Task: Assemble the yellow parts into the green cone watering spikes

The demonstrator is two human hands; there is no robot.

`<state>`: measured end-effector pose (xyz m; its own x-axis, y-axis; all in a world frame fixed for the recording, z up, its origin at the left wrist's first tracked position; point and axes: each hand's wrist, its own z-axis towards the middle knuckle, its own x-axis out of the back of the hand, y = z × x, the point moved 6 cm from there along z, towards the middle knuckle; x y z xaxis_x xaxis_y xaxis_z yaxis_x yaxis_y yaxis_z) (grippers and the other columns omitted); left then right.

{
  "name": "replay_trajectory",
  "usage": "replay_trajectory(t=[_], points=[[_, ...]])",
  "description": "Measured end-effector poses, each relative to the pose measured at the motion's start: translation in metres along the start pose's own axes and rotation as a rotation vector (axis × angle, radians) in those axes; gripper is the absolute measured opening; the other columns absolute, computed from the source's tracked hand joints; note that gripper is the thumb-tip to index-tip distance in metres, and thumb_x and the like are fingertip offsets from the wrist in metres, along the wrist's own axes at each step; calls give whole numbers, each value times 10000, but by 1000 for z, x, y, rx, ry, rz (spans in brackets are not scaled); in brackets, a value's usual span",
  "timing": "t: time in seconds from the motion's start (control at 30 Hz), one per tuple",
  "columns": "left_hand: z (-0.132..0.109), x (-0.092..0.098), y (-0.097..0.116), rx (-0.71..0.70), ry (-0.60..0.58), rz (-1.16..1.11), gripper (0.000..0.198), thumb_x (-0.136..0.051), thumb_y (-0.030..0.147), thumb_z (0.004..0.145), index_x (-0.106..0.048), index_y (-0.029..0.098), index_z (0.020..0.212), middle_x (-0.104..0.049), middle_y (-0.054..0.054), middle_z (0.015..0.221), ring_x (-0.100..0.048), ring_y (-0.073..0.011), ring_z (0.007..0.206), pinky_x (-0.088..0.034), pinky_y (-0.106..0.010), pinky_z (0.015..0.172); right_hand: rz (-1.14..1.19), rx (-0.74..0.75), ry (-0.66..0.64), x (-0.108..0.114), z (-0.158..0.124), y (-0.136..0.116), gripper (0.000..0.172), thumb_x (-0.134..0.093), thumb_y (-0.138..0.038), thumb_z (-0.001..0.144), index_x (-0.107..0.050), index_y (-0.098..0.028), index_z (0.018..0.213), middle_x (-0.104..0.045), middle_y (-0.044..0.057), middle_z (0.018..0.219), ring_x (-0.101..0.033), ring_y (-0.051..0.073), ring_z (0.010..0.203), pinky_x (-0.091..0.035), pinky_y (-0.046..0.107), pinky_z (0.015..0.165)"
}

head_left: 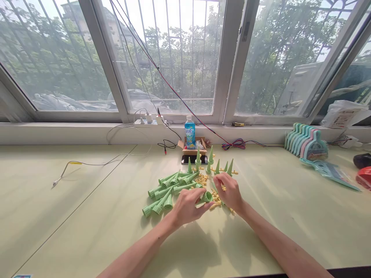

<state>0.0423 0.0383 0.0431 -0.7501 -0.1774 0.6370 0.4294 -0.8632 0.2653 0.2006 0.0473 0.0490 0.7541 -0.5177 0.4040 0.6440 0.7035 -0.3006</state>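
My left hand [189, 204] is closed round a hollow green plastic cone [207, 197], its wide open end facing right. Just beside it, my right hand [228, 190] has its fingers curled together in a pinch; what they hold, if anything, is hidden. Under and between both hands lie small yellow plastic pegs [202, 178]. A pile of loose green cones [162, 202] lies left of my left hand. Beyond my hands several green cones [210, 159] stand upright, some with yellow pegs sticking out of their sides.
Behind the cones lie a black phone [189, 160] and a small cardboard box [199, 150], with a blue bottle [189, 133] by it. Bundled cable [233, 144] lies at the back. Pastel dustpan-like pieces [307, 141] stand at the right. A thin cable [95, 165] crosses the left side.
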Motion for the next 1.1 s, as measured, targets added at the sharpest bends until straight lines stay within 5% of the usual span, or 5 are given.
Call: replay_trajectory(t=[0.2,0.53,0.83,0.93,1.1], points=[[-2,10,-10,80,191,-92,193,-657,324,873,-613,176,989,-394,98,482,-346,-71,401,-298,-201,433,-33,-110,-208,-23,-9,9,194,-446,-190,979,-557,-196,820,-573,9,726,-532,145,663,-418,251,618],[-2,5,-20,368,135,-327,218,-585,374,904,-602,195,1028,-420,87,494,-349,-82,432,-303,-206,459,-31,-107,-351,-34,-15,9,215,-461,-177,965,-574,-199,783,-614,28,754,-537,174,704,-445,298,668],[-3,-4,-32,695,131,-773,350,-498,525,923,-516,190,1019,-513,68,568,-433,-86,405,-350,-200,411,65,-87,-300,-26,-11,1,153,-477,-278,994,-603,-208,943,-611,50,867,-581,196,817,-487,334,745],[-2,-6,-34,743,123,-905,342,-455,528,938,-493,191,978,-541,61,587,-423,-78,375,-331,-197,384,118,-69,-281,-23,-10,-3,145,-481,-302,1000,-590,-214,1033,-620,71,965,-591,204,887,-498,344,785],[1,-9,-34,766,107,-1037,327,-420,506,959,-481,187,919,-578,32,622,-462,-90,399,-346,-204,385,107,-12,-331,-28,-12,-6,131,-487,-289,1001,-580,-213,1056,-634,40,845,-587,196,770,-481,341,733]])
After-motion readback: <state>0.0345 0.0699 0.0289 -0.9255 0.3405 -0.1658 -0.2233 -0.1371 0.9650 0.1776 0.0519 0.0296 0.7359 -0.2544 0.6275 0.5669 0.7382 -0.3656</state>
